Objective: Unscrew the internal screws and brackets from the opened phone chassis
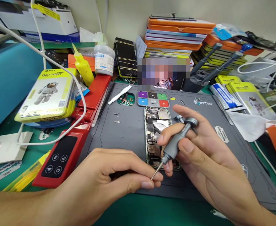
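My right hand (203, 150) grips a grey precision screwdriver (175, 146) by its knurled handle, its shaft slanting down to the left. At the thin tip, the thumb and fingers of my left hand (119, 172) are pinched together around the bit. Whether a tiny screw sits there too is hidden by the fingertips. Just behind both hands lies an opened phone (154, 135), its inner boards and connectors exposed; my right fingers cover part of it. The phone rests on a dark grey work mat (123, 138).
A coloured magnetic screw tray (153, 99), a white pry stick (120, 95) and small metal parts (117, 121) lie behind the phone. At left is a red device with buttons (60, 160) beside battery boxes (49, 94). A screwdriver holder (196, 81) stands back right; a white cable (81, 91) loops at left.
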Tool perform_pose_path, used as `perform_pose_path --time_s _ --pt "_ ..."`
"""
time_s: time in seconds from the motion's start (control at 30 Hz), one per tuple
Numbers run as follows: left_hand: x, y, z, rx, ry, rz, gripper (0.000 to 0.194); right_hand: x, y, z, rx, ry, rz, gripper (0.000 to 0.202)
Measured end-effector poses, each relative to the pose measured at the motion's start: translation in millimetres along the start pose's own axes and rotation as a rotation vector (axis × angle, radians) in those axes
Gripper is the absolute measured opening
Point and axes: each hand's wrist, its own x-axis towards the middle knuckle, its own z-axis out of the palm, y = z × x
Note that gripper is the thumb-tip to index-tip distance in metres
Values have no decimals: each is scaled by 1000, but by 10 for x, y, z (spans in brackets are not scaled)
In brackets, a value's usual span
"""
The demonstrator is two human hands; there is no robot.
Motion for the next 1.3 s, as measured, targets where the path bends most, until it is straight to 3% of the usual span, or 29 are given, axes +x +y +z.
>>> perform_pose_path --time_s 0.43,0.73,0.83,1.0,1.13,1.2,1.3 --pt "39 -14 17 3 16 125 25 -7 2 -20 13 -5 24 42" --pt "49 -25 26 66 -7 127 25 52 -38 -46 107 29 63 36" --pt "32 -33 35 200 -6 143 21 69 -57 -44 104 151 -37 36" --pt "11 -43 36 374 -20 269 17 62 -75 -30 -140 281 -220 47" --pt "-30 -123 51 558 -61 455 16 41 -61 -49 -434 289 -471 52" --pt "-48 -168 74 637 -56 493 16 31 -21 -68 -567 264 -591 45" --pt "-45 -195 101 698 -50 513 16 30 67 -85 -699 182 -619 43"
